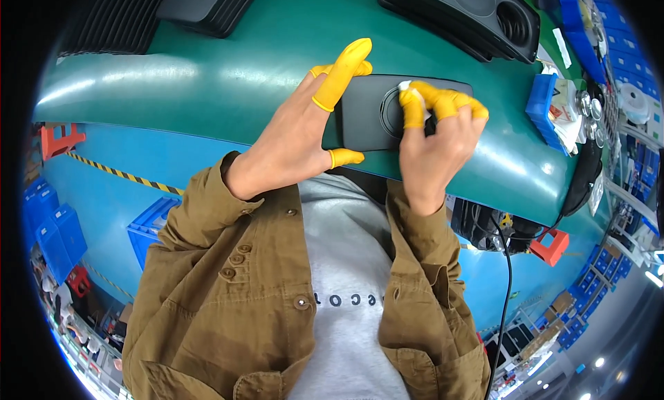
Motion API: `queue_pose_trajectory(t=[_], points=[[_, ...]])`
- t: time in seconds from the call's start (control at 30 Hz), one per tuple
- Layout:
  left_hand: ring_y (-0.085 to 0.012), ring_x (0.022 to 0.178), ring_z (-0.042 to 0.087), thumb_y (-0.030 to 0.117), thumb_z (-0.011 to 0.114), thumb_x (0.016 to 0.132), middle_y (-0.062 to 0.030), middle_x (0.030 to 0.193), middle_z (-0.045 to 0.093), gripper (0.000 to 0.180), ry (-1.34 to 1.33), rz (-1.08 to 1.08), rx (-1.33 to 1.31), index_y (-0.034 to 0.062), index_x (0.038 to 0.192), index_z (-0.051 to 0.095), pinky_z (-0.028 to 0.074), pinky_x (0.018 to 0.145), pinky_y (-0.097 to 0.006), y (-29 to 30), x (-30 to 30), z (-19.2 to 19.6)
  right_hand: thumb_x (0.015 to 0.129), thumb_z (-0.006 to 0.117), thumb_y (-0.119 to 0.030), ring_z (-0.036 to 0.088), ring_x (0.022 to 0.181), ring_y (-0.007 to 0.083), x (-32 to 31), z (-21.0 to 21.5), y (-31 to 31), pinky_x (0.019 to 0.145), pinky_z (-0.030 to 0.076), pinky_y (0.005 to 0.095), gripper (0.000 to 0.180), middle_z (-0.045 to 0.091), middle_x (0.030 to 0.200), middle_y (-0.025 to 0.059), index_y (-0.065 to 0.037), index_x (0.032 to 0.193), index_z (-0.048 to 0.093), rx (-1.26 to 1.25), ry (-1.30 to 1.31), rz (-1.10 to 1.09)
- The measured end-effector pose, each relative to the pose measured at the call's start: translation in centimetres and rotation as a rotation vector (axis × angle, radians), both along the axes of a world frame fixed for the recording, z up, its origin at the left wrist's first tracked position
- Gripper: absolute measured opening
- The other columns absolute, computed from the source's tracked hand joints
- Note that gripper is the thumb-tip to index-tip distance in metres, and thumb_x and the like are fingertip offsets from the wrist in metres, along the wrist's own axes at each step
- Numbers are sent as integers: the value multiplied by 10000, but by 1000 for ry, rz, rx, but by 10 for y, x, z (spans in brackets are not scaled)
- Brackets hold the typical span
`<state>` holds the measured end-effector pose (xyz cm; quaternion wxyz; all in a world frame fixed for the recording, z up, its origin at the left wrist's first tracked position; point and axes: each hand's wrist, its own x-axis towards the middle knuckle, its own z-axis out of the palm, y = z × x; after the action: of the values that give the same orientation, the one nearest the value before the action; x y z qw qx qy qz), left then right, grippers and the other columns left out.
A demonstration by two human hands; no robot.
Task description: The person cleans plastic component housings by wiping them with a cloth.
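Note:
A flat dark grey rectangular panel [363, 120] lies on the green worktable, with a ringed round opening in its middle. My left hand [294, 133], in yellow finger cots, spans the panel's left end. Its thumb is against the near edge and a bent finger against the far edge, while the index finger stretches out past it. My right hand [443, 130] also wears yellow finger cots. Its fingers are pinched on a small white wipe [404, 86] at the rim of the ring. The hand covers most of the panel's right part.
Stacked black panels [200, 9] stand at the far left, and more black housings [470, 16] with round openings at the far right. A blue bin [543, 109] with packets sits on the right, beside several silvery round parts [589, 109]. The green table [159, 88] ends just before my body.

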<state>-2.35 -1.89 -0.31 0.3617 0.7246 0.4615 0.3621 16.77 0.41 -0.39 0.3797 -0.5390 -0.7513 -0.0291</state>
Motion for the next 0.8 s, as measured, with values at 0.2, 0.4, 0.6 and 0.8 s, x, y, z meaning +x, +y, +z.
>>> queue_pose_trajectory(t=[0.2,0.4,0.6,0.8], points=[[-351,1330,476,58,932,546,-128,1439,531,1314,22,-3,8,107,1610,163,371,1138,-433,0,0,-2,756,793,-125,525,845,343,-2,-5,-1,718,395,445,178,603,889,111,-58,877,680,-39,-35,115],[-352,1338,471,76,935,554,-127,1442,530,1316,15,1,23,119,1613,156,360,1146,-437,0,0,-4,745,795,-105,528,825,341,-10,-2,-9,698,400,445,187,606,892,109,-61,892,687,-40,-56,186],[-335,1323,495,118,927,603,-133,1432,534,1278,-9,7,-30,108,1613,143,394,1124,-440,-1,-1,1,799,765,-68,524,812,352,6,-2,20,709,417,447,147,603,883,112,-61,929,694,-47,13,-1],[-330,1297,523,120,929,606,-136,1416,539,1285,26,1,28,112,1614,132,414,1125,-435,2,-3,-13,732,759,-37,551,859,336,-36,-7,-28,720,401,439,221,608,906,79,-60,938,685,-60,35,289]])
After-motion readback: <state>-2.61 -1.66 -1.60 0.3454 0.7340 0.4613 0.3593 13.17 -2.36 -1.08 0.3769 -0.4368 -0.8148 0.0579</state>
